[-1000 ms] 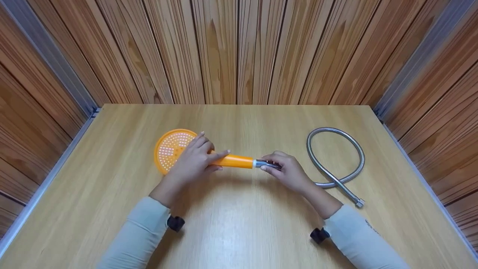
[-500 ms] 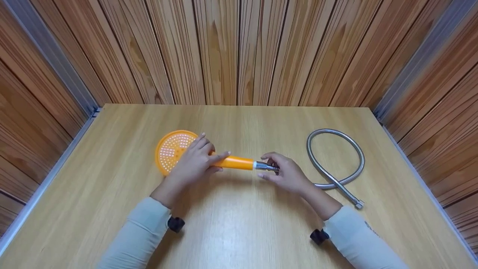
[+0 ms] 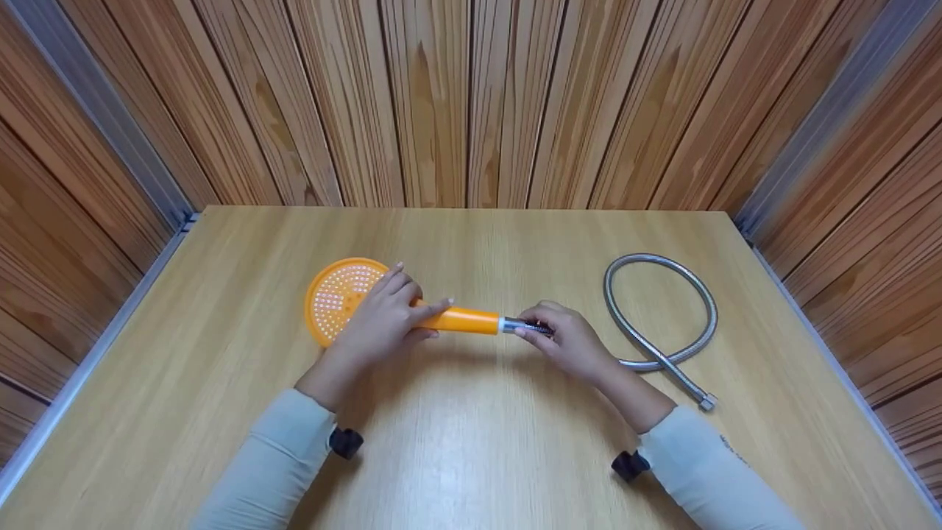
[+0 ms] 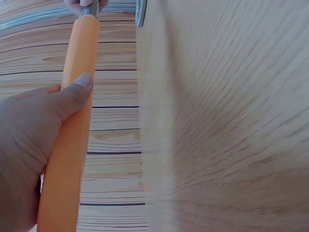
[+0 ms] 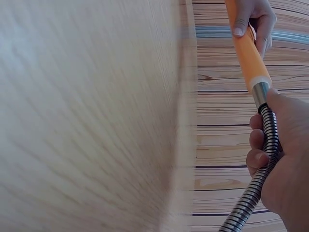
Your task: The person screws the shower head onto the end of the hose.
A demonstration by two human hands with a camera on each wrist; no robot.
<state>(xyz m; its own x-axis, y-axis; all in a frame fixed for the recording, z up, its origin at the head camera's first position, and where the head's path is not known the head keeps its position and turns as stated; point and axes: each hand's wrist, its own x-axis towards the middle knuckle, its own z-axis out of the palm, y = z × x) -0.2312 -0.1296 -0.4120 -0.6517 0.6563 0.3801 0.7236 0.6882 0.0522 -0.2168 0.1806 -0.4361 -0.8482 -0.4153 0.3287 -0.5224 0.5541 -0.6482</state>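
Observation:
An orange shower head with a round perforated face lies towards the left in the head view, its handle pointing right. My left hand grips the handle near the face, the thumb along its near side. At the handle's end a metal connector nut meets a white collar. My right hand pinches this nut between thumb and fingers. In the right wrist view the ribbed metal shower hose runs from the nut through my curled fingers. How deep the nut sits on the handle is hidden.
The rest of the hose loops on the right of the wooden table. Its other end carries a hex nut resting on the tabletop. Wood-plank walls stand behind and at both sides.
My right hand's fingers opened off the connector nut half a second ago and now pinch it again. The left hand and shower head have hardly moved.

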